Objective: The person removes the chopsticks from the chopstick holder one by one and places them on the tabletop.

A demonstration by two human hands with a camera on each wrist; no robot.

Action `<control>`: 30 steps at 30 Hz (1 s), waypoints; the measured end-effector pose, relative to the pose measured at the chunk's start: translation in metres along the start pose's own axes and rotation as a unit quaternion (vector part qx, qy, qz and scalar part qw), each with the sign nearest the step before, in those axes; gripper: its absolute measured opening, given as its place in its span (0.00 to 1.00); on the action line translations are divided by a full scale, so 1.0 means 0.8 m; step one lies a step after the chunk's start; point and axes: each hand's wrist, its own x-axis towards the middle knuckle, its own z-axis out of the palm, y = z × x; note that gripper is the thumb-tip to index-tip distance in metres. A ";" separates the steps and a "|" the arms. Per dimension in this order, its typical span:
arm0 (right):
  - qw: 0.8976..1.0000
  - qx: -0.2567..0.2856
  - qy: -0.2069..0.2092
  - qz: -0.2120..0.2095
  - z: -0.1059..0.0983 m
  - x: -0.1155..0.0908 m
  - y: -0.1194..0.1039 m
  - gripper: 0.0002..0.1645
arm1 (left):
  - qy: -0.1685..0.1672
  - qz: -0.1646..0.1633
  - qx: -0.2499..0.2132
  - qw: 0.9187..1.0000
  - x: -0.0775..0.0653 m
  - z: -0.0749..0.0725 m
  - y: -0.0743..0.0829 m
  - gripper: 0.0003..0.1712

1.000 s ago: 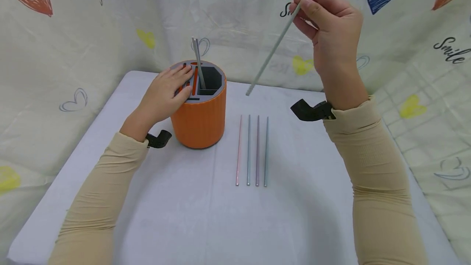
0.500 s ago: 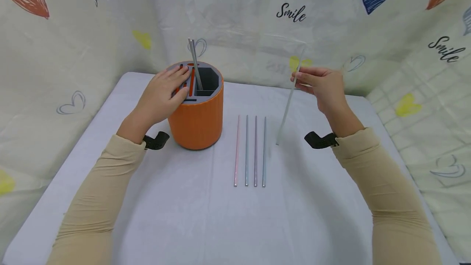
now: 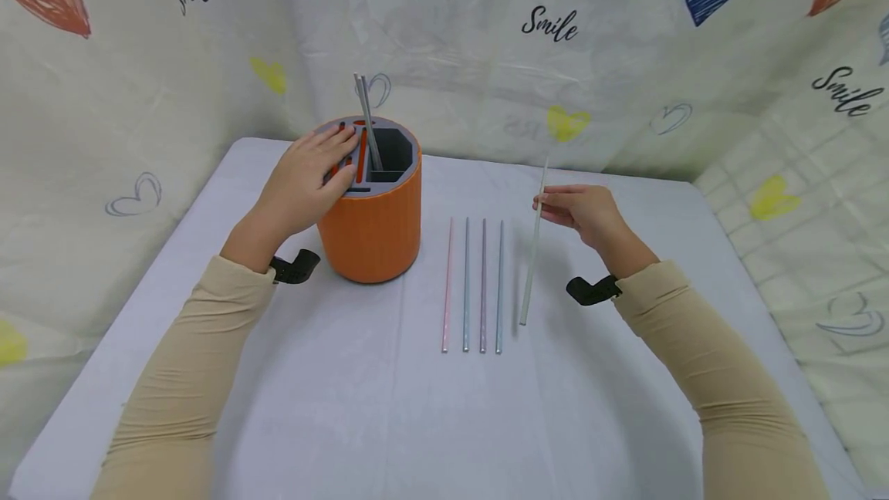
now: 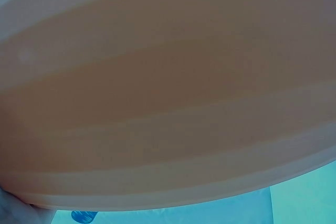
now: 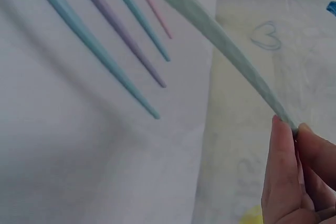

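My left hand [image 3: 302,168] rests with extended fingers on the grey slotted top of an orange round desk organizer [image 3: 371,241], over its left side. Between thumb and fingertips my right hand [image 3: 579,211] pinches a thin pale green stick [image 3: 531,268] near its far end. The stick slants over the table, its near end low beside the row. In that row lie a pink stick [image 3: 447,284], a blue stick [image 3: 466,284], a purple stick [image 3: 483,284] and a second blue stick [image 3: 500,284]. The right wrist view shows the fingertips on the pale green stick [image 5: 226,48].
A few slim sticks [image 3: 368,118] stand in the organizer beside its dark open compartment [image 3: 396,149]. A white cloth covers the table [image 3: 417,423]. Behind it hangs a patterned curtain [image 3: 472,60] close to the back edge. The organizer's orange wall [image 4: 168,93] fills the left wrist view.
My right hand has come down from high at the right toward the table, bringing the pale green stick beside the row and nearly parallel to it. The left hand keeps its place.
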 end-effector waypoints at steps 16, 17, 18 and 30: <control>0.996 -0.031 -0.015 0.077 0.006 0.026 0.055 0.28 | 0.001 0.000 -0.003 1.000 0.000 0.000 0.000 0.31; 0.996 -0.033 -0.014 0.079 0.007 0.027 0.056 0.28 | 0.002 0.001 -0.004 1.000 0.000 0.000 0.000 0.31; 0.996 -0.032 -0.014 0.081 0.007 0.028 0.057 0.28 | 0.003 0.002 -0.004 1.000 0.001 0.001 0.000 0.31; 0.993 -0.052 0.006 0.110 0.012 0.048 0.071 0.27 | 0.010 0.004 -0.007 1.000 0.000 0.002 -0.003 0.31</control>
